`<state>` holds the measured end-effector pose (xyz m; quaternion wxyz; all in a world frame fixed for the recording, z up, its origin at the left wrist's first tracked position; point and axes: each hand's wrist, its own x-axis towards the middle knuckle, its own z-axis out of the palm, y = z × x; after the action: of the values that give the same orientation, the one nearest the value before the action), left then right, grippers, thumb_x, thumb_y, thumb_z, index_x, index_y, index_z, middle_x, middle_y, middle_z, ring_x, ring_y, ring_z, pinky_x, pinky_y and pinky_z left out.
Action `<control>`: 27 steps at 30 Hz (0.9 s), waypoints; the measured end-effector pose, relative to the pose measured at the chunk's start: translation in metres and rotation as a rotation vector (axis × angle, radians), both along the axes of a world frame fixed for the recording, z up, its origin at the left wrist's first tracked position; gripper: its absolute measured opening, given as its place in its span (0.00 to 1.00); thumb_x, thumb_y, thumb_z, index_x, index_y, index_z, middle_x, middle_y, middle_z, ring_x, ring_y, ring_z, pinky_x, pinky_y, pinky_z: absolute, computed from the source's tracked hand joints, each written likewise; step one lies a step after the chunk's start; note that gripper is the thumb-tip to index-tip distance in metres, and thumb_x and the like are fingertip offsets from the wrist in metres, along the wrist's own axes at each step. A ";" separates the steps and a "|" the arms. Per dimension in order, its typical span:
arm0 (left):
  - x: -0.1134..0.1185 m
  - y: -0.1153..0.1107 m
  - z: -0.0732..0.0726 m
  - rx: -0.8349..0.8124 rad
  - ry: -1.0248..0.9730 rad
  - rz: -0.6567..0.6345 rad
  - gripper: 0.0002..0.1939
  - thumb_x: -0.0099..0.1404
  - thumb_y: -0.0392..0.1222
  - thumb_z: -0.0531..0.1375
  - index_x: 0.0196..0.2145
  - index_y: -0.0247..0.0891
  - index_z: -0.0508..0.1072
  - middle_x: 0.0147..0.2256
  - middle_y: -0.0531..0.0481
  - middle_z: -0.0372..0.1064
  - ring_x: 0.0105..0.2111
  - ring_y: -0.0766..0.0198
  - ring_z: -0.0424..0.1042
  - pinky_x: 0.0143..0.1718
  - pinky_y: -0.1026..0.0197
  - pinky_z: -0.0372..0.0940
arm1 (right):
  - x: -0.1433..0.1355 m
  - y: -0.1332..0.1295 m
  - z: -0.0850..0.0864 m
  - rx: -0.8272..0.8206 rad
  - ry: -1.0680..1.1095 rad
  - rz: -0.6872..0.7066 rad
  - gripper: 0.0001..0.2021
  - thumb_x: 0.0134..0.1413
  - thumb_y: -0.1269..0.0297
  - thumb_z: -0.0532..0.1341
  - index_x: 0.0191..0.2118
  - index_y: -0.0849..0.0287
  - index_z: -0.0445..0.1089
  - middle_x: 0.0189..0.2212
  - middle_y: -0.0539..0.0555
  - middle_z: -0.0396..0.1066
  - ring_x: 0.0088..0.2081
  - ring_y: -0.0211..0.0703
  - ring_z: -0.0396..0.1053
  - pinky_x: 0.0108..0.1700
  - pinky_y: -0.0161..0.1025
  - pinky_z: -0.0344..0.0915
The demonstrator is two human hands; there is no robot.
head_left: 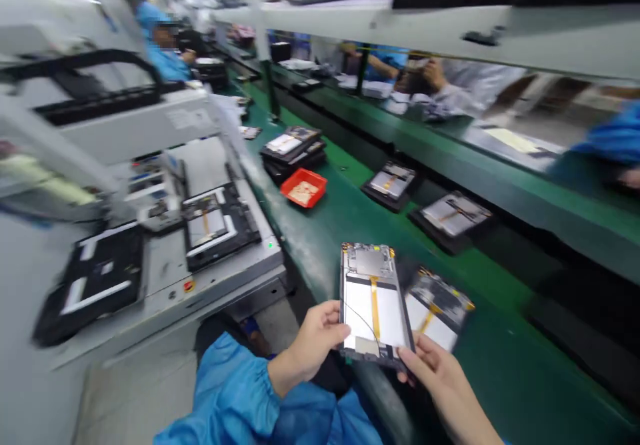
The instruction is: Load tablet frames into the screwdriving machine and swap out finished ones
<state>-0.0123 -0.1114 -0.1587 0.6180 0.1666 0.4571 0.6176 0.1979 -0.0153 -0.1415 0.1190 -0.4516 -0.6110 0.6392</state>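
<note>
An opened tablet (373, 305) with silver battery packs, an orange ribbon and a thin black wire is held tilted above the green bench. My left hand (316, 338) grips its lower left edge, thumb on top. My right hand (434, 368) is closed on its lower right corner. Just behind it on the right, a second opened tablet (440, 308) lies on the bench, partly hidden by the held one.
A red tray (304, 188) of small pale parts stands beside stacked tablets (294, 145). Two more units (390, 181) (455, 215) lie on the bench's far side. At left stands a machine (170, 265) with tablets in black fixtures. Co-workers sit beyond.
</note>
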 end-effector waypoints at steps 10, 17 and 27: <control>-0.173 -0.174 0.003 -0.075 0.329 0.709 0.25 0.57 0.48 0.69 0.50 0.33 0.75 0.45 0.41 0.77 0.43 0.54 0.76 0.44 0.58 0.69 | -0.359 0.018 0.008 0.963 0.041 0.656 0.12 0.63 0.63 0.53 0.44 0.57 0.72 0.44 0.57 0.75 0.45 0.48 0.71 0.50 0.41 0.64; -0.215 -0.257 -0.015 -0.272 0.288 1.078 0.29 0.53 0.51 0.72 0.50 0.36 0.74 0.48 0.42 0.77 0.48 0.50 0.75 0.47 0.56 0.70 | -0.592 -0.070 -0.018 1.193 -0.141 0.695 0.20 0.60 0.63 0.59 0.55 0.65 0.64 0.54 0.69 0.65 0.55 0.59 0.59 0.56 0.50 0.55; -0.258 -0.243 -0.031 -0.196 0.239 1.112 0.27 0.54 0.50 0.71 0.49 0.35 0.76 0.47 0.42 0.77 0.47 0.51 0.76 0.47 0.56 0.70 | -0.640 -0.079 -0.014 1.237 -0.242 0.587 0.22 0.52 0.68 0.60 0.54 0.67 0.65 0.61 0.73 0.57 0.59 0.63 0.56 0.56 0.56 0.57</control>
<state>-0.2705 -0.3548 -0.1897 0.1573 -0.0881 0.5976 0.7812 -0.4422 -0.0938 -0.1556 0.1078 -0.1851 -0.9688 0.1244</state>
